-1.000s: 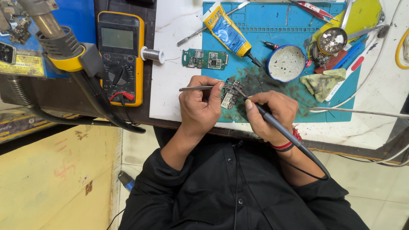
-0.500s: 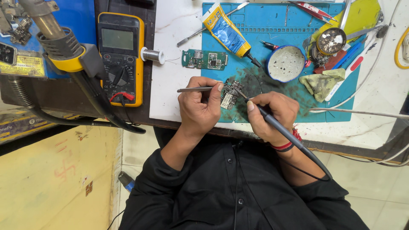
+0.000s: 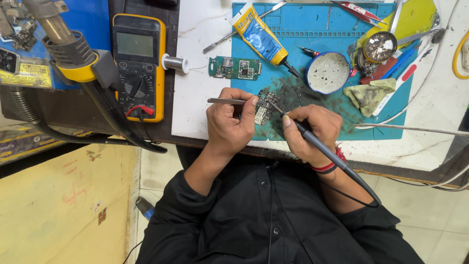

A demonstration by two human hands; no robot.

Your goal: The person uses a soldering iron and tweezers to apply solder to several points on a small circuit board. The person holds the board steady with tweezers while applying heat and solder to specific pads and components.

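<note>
My left hand (image 3: 229, 123) grips metal tweezers (image 3: 225, 101) and steadies a small circuit board (image 3: 265, 108) lying on the blue work mat (image 3: 312, 34). A thin soldering iron (image 3: 326, 152) is in my right hand (image 3: 312, 131), held like a pen, with its tip touching the top of that board. The iron's dark cable runs back over my right forearm. Both hands rest at the near edge of the mat, close together on either side of the board.
A second green circuit board (image 3: 235, 68), a solder spool (image 3: 174, 63) and a yellow multimeter (image 3: 135, 63) lie to the left. A blue-yellow tube (image 3: 260, 36), a round tin (image 3: 327, 72), a rag (image 3: 367, 94) and several tools sit on the mat. A hot-air nozzle (image 3: 63, 44) hangs at far left.
</note>
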